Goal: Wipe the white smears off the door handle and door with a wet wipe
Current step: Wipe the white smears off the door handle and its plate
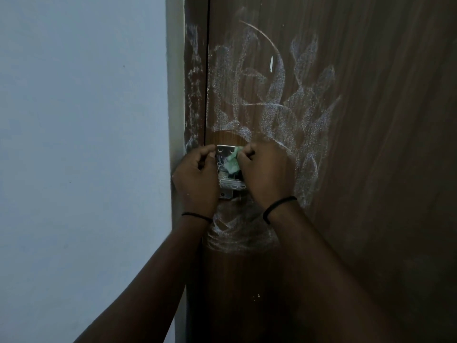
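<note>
- The right hand (265, 173) pinches a pale green wipe (232, 160) between thumb and fingers, pressing it on the metal door handle (226, 169) at the hand's 9 o'clock.
- The left hand (195, 179), fingers curled closed, grips the handle's left edge.
- White smears (274, 105) cover the brown door (383, 144) from 12 to 2 o'clock of the hands, and more lie at 6 o'clock.
</note>
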{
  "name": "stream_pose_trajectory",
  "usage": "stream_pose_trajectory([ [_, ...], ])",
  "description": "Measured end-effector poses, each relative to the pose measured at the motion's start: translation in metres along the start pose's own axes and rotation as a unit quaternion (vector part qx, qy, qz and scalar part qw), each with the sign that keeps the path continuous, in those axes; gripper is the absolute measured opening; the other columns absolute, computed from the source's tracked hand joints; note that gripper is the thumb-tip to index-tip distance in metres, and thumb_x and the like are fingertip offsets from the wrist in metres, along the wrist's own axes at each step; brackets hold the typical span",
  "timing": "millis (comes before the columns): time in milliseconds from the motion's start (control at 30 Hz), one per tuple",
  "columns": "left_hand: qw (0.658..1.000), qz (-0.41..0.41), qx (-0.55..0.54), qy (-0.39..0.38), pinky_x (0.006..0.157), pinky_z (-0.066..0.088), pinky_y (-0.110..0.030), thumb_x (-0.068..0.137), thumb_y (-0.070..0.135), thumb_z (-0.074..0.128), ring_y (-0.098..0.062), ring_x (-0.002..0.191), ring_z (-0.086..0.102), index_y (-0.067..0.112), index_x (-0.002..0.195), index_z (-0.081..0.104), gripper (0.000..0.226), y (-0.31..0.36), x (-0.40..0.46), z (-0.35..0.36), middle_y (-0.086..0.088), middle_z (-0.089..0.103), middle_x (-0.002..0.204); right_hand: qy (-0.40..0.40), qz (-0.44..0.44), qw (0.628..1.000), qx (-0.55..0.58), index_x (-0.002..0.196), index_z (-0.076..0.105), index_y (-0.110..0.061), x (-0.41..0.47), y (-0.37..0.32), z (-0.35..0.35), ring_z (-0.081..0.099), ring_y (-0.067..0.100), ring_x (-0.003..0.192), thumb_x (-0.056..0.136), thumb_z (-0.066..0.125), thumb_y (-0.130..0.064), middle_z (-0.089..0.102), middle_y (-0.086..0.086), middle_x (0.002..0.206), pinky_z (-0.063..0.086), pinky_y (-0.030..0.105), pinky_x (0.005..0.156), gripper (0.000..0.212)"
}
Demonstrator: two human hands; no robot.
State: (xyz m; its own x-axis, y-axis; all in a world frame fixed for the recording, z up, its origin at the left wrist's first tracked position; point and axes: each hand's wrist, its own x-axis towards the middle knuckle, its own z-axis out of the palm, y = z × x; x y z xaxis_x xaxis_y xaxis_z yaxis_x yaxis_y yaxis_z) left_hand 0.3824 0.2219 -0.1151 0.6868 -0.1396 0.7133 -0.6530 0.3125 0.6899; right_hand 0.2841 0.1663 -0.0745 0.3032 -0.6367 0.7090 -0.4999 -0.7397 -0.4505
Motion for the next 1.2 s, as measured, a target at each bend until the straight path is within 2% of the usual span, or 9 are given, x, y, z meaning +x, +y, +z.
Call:
stream_pose_trajectory([
  [133, 1.0, -0.003, -0.004, 0.007, 0.077, 0.045, -0.003, 0.094, 0.009, 0.06, 0.012, 0.085, 0.061, 0.013, 0.106, 0.074, 0.019, 0.0, -0.001, 0.0, 0.011, 0.069, 0.095, -0.083, 0.03, 0.995, -0.046, 0.066, 0.07, -0.019, 0.005, 0.005, 0.0, 0.066, 0.019, 0.063, 0.088, 0.063, -0.022, 0.069, -0.003, 0.068, 0.059, 0.037, 0.067, 0.024],
  [300, 1.0, -0.008, -0.01, 0.011, 0.075, 0.046, -0.004, 0.094, 0.008, 0.06, 0.009, 0.085, 0.062, 0.011, 0.106, 0.074, 0.019, 0.001, -0.001, 0.0, 0.007, 0.07, 0.096, 0.054, -0.016, 0.995, 0.082, 0.081, 0.073, -0.021, -0.001, 0.001, -0.001, 0.065, 0.015, 0.072, 0.091, 0.065, -0.027, 0.071, -0.006, 0.078, 0.056, 0.043, 0.075, 0.014],
  [467, 1.0, -0.007, -0.011, 0.009, 0.078, 0.05, -0.009, 0.094, 0.009, 0.06, 0.005, 0.088, 0.064, 0.012, 0.106, 0.074, 0.02, 0.001, -0.002, 0.0, 0.007, 0.071, 0.098, -0.113, 0.065, 0.991, 0.017, 0.064, 0.07, -0.02, 0.007, 0.009, -0.002, 0.067, 0.017, 0.067, 0.086, 0.07, -0.021, 0.07, -0.005, 0.07, 0.06, 0.037, 0.067, 0.022],
  [633, 1.0, -0.012, -0.013, 0.013, 0.074, 0.049, -0.007, 0.093, 0.009, 0.06, 0.009, 0.083, 0.064, 0.013, 0.105, 0.074, 0.019, 0.0, -0.003, 0.0, 0.008, 0.071, 0.094, 0.031, 0.035, 0.996, 0.072, 0.075, 0.071, -0.022, 0.002, -0.006, -0.004, 0.062, 0.01, 0.062, 0.09, 0.067, -0.025, 0.068, -0.008, 0.071, 0.049, 0.026, 0.054, 0.016],
  [700, 1.0, -0.01, -0.014, 0.012, 0.077, 0.052, -0.012, 0.094, 0.008, 0.059, 0.004, 0.086, 0.065, 0.012, 0.106, 0.074, 0.02, 0.0, -0.004, 0.0, 0.005, 0.072, 0.097, -0.022, 0.028, 0.999, 0.01, 0.074, 0.07, -0.018, 0.004, -0.007, -0.004, 0.063, 0.016, 0.063, 0.089, 0.064, -0.024, 0.067, -0.002, 0.071, 0.046, 0.027, 0.055, 0.017],
  [800, 1.0, -0.012, -0.02, 0.013, 0.081, 0.055, -0.02, 0.093, 0.006, 0.059, -0.006, 0.091, 0.067, 0.01, 0.107, 0.073, 0.02, 0.0, -0.004, 0.0, 0.002, 0.072, 0.099, -0.129, 0.08, 0.988, -0.015, 0.075, 0.074, -0.018, 0.007, -0.001, -0.005, 0.069, 0.021, 0.073, 0.085, 0.068, -0.02, 0.072, 0.0, 0.078, 0.057, 0.033, 0.066, 0.011],
  [933, 0.999, -0.019, -0.025, 0.018, 0.08, 0.053, -0.015, 0.093, 0.005, 0.059, 0.0, 0.088, 0.066, 0.01, 0.107, 0.073, 0.02, 0.001, -0.005, 0.0, 0.003, 0.072, 0.098, 0.023, 0.048, 0.996, 0.067, 0.076, 0.073, -0.022, -0.003, -0.005, -0.002, 0.064, 0.01, 0.064, 0.091, 0.067, -0.026, 0.07, -0.01, 0.075, 0.05, 0.024, 0.054, 0.016],
  [1100, 0.999, -0.026, -0.03, 0.01, 0.081, 0.052, -0.013, 0.093, 0.004, 0.059, -0.002, 0.091, 0.067, 0.011, 0.108, 0.073, 0.022, 0.001, -0.004, -0.001, 0.003, 0.072, 0.099, -0.073, 0.064, 0.995, 0.025, 0.071, 0.073, -0.018, 0.006, 0.001, 0.0, 0.068, 0.018, 0.067, 0.087, 0.068, -0.019, 0.072, -0.001, 0.072, 0.057, 0.031, 0.061, 0.017],
  [1200, 0.999, -0.029, -0.031, 0.005, 0.079, 0.051, -0.01, 0.093, 0.005, 0.059, 0.002, 0.09, 0.066, 0.012, 0.108, 0.073, 0.022, 0.001, -0.005, -0.001, 0.006, 0.071, 0.098, 0.028, 0.032, 0.995, 0.086, 0.074, 0.074, -0.019, 0.001, -0.003, 0.0, 0.065, 0.01, 0.064, 0.09, 0.067, -0.02, 0.072, -0.005, 0.073, 0.054, 0.027, 0.057, 0.018],
])
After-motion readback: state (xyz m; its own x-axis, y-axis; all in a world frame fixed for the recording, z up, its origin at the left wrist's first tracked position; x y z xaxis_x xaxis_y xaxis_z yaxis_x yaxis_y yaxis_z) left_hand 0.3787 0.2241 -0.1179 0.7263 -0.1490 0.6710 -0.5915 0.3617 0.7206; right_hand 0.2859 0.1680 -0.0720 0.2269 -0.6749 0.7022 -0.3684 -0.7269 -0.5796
